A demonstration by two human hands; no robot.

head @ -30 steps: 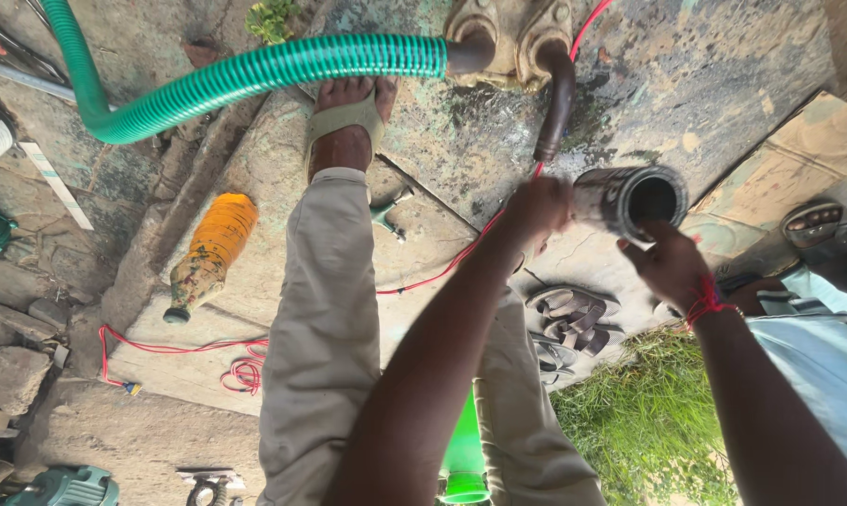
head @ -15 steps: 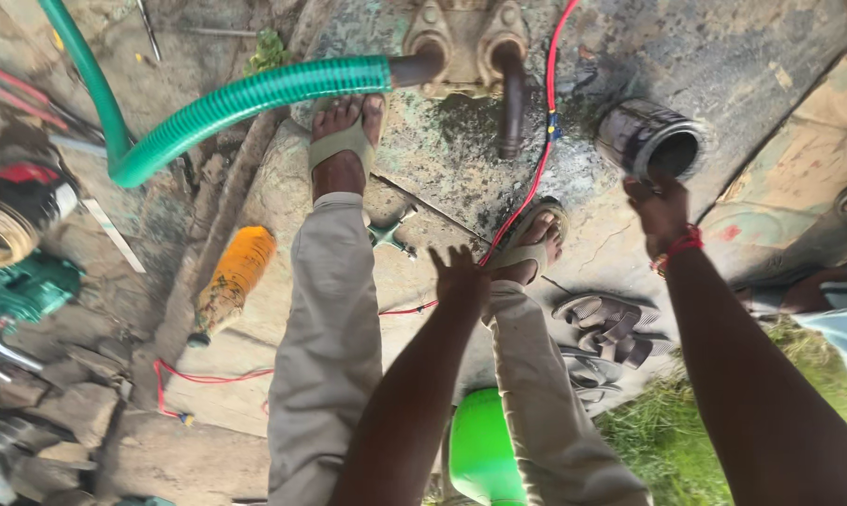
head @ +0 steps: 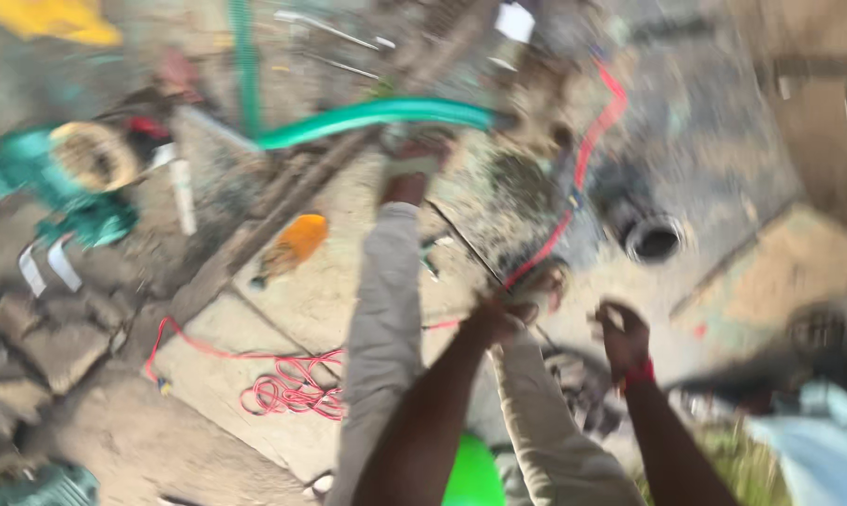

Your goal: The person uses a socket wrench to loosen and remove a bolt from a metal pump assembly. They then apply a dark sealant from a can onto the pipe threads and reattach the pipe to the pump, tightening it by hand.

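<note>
The whole view is motion-blurred. My left hand (head: pixel 498 323) hangs over my right knee, close to a thin red wire (head: pixel 583 178) running up the ground; the blur hides whether it grips the wire. My right hand (head: pixel 623 335), with a red band at the wrist, is a little to the right, fingers loosely curled and nothing seen in it. My legs in beige trousers (head: pixel 386 328) stretch forward, one sandalled foot (head: pixel 409 178) near the end of a green ribbed hose (head: pixel 376 117). A dark metal pipe mouth (head: pixel 653 239) lies beyond my right hand.
A loose coil of red wire (head: pixel 287 394) lies left of my legs. An orange bottle-like object (head: pixel 297 244) rests on the concrete. Teal machinery (head: pixel 58 178) and stones (head: pixel 39 337) crowd the left. A bright green object (head: pixel 475 473) sits between my legs.
The view has swung and pulled back, blurring everything. My right hand has drawn back from the pipe mouth toward me. My left hand stays near my knee and now looks more closed.
</note>
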